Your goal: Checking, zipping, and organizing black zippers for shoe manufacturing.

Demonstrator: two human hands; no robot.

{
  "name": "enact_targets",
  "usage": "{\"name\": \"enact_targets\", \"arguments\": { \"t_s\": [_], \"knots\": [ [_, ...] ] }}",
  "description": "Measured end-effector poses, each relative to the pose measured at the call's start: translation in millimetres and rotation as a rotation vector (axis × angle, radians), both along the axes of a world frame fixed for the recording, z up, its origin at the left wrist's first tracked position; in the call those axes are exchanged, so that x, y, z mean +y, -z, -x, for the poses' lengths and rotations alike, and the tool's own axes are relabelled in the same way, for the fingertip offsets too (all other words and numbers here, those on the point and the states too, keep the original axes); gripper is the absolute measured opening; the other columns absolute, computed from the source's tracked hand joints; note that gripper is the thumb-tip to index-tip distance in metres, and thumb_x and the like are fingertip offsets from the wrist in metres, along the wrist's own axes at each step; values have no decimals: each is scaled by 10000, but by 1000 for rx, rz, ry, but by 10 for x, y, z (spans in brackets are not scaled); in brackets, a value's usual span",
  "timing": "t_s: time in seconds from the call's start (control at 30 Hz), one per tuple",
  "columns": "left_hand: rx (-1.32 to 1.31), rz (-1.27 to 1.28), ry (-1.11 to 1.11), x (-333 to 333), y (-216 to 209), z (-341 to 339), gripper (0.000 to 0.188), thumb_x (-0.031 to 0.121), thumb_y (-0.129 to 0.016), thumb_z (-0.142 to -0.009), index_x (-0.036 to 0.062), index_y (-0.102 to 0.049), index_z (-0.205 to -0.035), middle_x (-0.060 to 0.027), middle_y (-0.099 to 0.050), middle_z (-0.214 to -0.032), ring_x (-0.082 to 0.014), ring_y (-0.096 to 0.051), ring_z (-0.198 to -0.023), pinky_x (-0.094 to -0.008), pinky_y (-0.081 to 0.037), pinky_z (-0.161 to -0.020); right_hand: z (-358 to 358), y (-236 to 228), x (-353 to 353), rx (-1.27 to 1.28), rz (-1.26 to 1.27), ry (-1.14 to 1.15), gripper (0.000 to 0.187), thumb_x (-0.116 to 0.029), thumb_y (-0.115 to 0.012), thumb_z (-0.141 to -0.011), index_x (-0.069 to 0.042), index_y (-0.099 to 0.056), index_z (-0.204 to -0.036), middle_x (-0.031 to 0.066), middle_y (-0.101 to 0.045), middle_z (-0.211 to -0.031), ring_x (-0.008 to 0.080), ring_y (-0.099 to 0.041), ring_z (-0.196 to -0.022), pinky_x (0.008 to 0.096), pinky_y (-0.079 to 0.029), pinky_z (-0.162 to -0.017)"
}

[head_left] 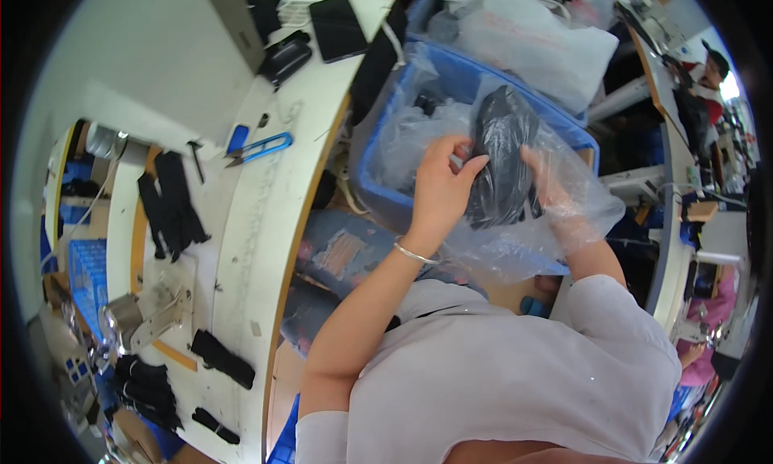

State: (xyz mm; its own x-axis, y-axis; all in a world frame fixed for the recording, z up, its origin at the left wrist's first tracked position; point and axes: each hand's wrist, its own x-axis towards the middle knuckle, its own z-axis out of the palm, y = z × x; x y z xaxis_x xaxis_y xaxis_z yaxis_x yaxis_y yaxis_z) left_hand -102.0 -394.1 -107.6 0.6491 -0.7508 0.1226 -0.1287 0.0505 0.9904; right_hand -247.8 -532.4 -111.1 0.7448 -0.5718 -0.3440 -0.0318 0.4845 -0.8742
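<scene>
A bundle of black fabric pieces (503, 154) sits in a clear plastic bag (592, 210), held over a blue bin. My left hand (443, 186) is at the bundle's left side, its thumb against it and its fingers curled at the plastic. On the other side, my right hand (555, 194) shows through the film, with its fingers wrapped along the bundle's right edge. Part of each hand's grip is hidden by plastic or the bundle.
The blue bin (378, 194) holds more clear plastic. Behind it lies a large white bag (531, 41). The white worktable (250, 246) on the left carries blue thread snips (259, 148), a black tablet (338, 27) and black fabric pieces (173, 206). A person (708, 81) sits far right.
</scene>
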Motion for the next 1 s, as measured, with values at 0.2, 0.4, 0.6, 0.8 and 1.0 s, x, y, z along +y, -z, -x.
{"name": "enact_targets", "arguments": {
  "t_s": [0.2,0.4,0.6,0.8,1.0],
  "knots": [
    [25,-54,-224,504,119,-252,84,18,-696,-790,-24,-633,-826,-29,-600,-753,-80,-514,-653,-224,-427,-612,-595,387,483,11,-206,-156,409,-270,-588,-868,25,-595,-1150,129,-652,-1094,197,-641,-995,324,-502,-909],
    [262,99,-486,1023,43,-403,79,71,-621,-905,-5,-617,-924,25,-571,-779,-42,-472,-692,-184,-393,-641,-958,231,1000,-118,-470,-279,429,-309,-578,-880,20,-596,-1156,121,-658,-1066,197,-649,-934,338,-515,-899],
    [520,168,-543,1314,139,-462,102,91,-519,-964,-1,-514,-922,-20,-556,-807,-59,-446,-679,-212,-397,-614,-845,-121,1423,-104,-257,13,435,-340,-562,-891,10,-582,-1148,129,-654,-1051,235,-645,-955,356,-522,-899],
    [192,220,-875,1537,26,-680,68,112,-503,-964,63,-457,-955,19,-466,-747,-34,-421,-632,-181,-357,-475,-630,-146,1447,-10,-32,-150,504,-393,-553,-878,1,-527,-1191,156,-607,-1024,275,-616,-893,393,-520,-829],
    [-366,41,-1101,2477,-426,-451,103,127,-545,-950,35,-501,-969,7,-444,-759,-51,-386,-586,-194,-317,-508,-299,-332,1155,-44,-723,-226,473,-328,-539,-853,6,-532,-1188,192,-601,-1034,269,-610,-853,380,-519,-756]
  ]
}}
